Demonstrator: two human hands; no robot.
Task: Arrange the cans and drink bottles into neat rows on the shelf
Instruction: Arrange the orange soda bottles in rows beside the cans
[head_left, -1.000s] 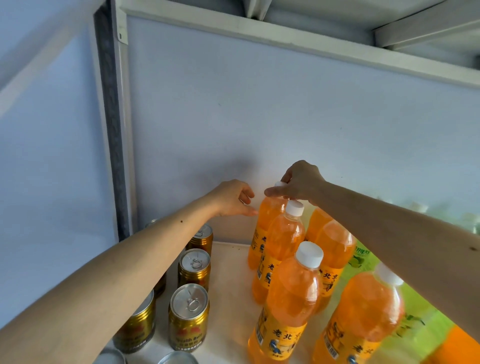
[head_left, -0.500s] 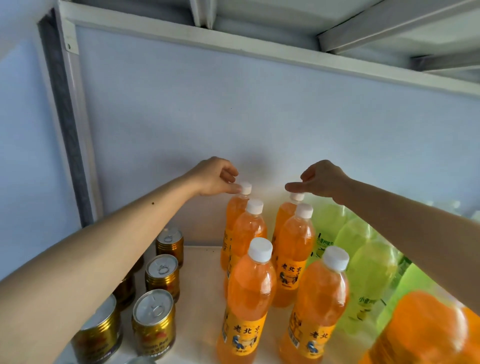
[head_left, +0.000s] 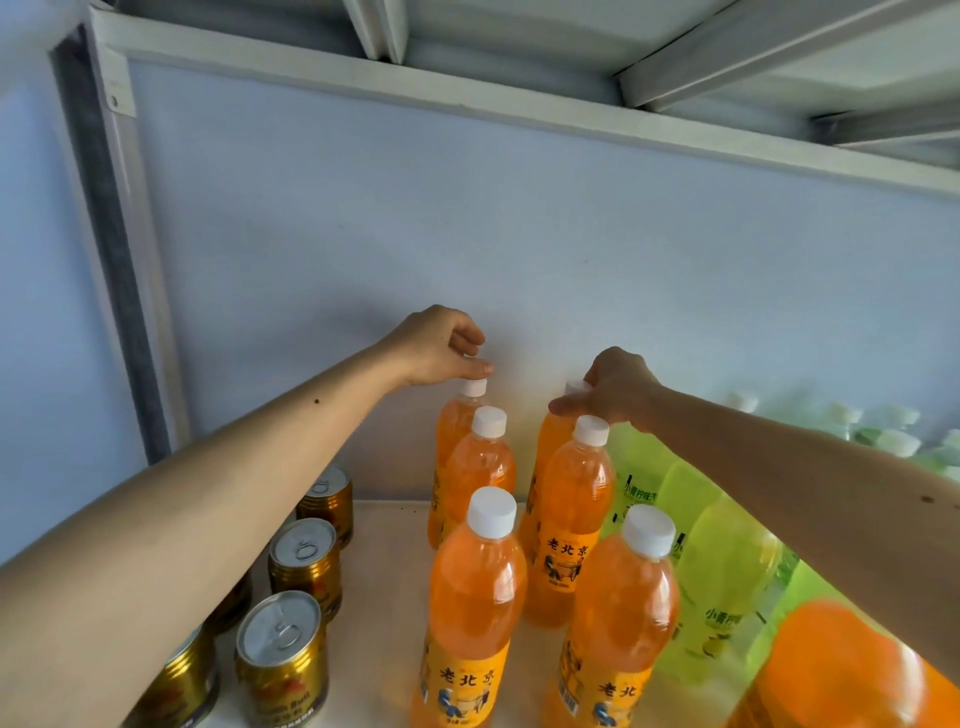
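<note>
Left hand reaches to the back wall of the shelf, fingers curled over the white cap of the rear-left orange bottle. Gold cans stand in a row at the left under that forearm. Two columns of orange bottles run front to back at the middle. Right hand pinches the cap of the rear-right orange bottle. Green bottles crowd just beside them on the right.
</note>
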